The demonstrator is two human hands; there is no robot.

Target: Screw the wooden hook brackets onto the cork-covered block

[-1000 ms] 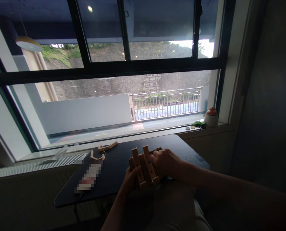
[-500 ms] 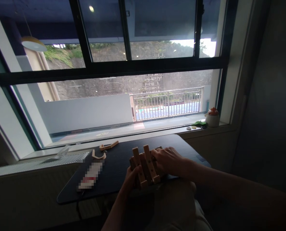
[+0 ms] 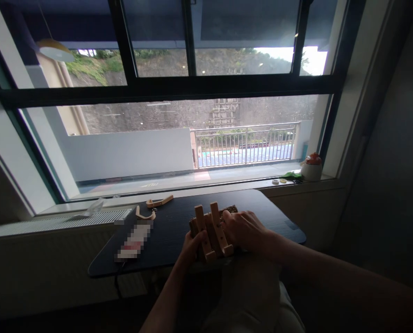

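Note:
A light wooden assembly [image 3: 211,230] with two upright slats stands near the front edge of a small dark table [image 3: 172,222]. My left hand [image 3: 191,245] grips its lower left side, fingers curled round the wood. My right hand [image 3: 245,229] lies closed over its right side and holds it there. Two loose curved wooden pieces [image 3: 145,214] [image 3: 159,201] lie at the back left of the table.
A blurred flat packet [image 3: 134,240] lies on the table's left part. A plastic wrapper [image 3: 90,208] rests on the sill. A small white and orange pot [image 3: 311,167] stands at the sill's right end. A dark wall closes the right side.
The view has tilted up and shifted a little right. Both hands stay on the wooden assembly with hardly any change of grip.

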